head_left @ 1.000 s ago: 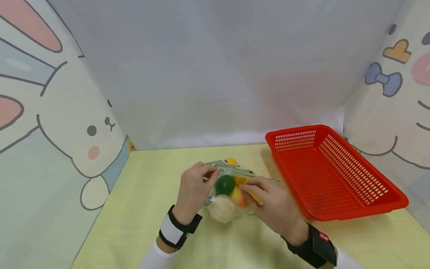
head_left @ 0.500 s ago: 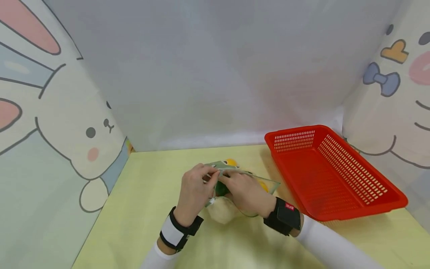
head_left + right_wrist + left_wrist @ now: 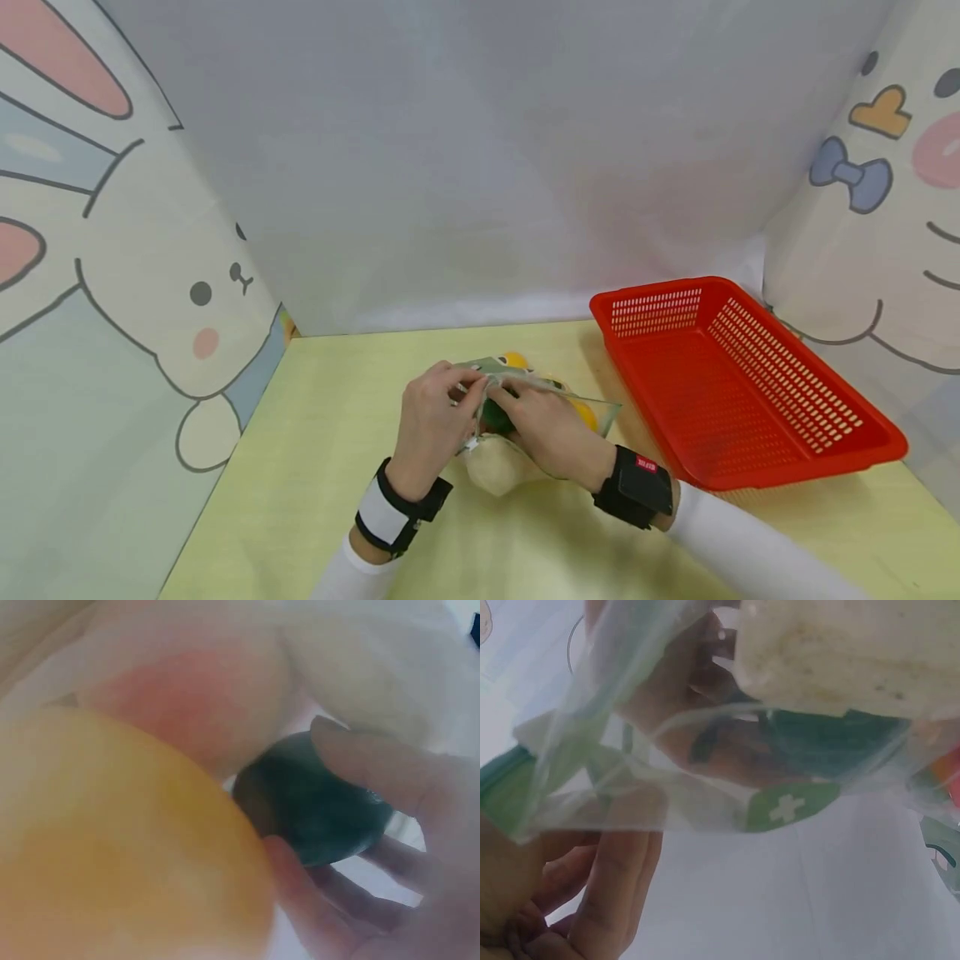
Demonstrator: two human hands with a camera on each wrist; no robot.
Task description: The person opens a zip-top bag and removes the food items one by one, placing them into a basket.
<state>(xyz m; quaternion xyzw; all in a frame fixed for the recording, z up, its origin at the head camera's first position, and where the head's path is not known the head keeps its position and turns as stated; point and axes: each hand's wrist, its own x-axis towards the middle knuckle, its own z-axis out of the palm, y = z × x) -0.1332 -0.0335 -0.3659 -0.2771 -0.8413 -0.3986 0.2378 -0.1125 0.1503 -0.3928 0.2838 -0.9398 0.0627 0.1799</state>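
A clear plastic bag [image 3: 609, 414] with green trim stands on the table, its mouth pulled apart. My left hand [image 3: 437, 421] pinches the rim at the bag's left side; in the left wrist view its fingers [image 3: 619, 885] lie by the clear film. Inside the bag, my right hand [image 3: 551, 425] reaches down and grips a dark green round thing [image 3: 300, 799], thumb on one side and fingers on the other. A large yellow rounded thing [image 3: 127, 847] and a pinkish-red round one [image 3: 180, 697] lie beside it. A cream-coloured lump [image 3: 493, 467] bulges at the front.
A red slotted plastic basket [image 3: 738, 392] stands close on the right, partly over the table's right side. Yellow-green table surface [image 3: 330, 417] spreads to the left. White cartoon-printed panels [image 3: 480, 167] enclose the back and sides.
My right hand has moved left from the bag's right rim, gone into the bag and closed on the dark green round thing. The left hand has stayed at its rim.
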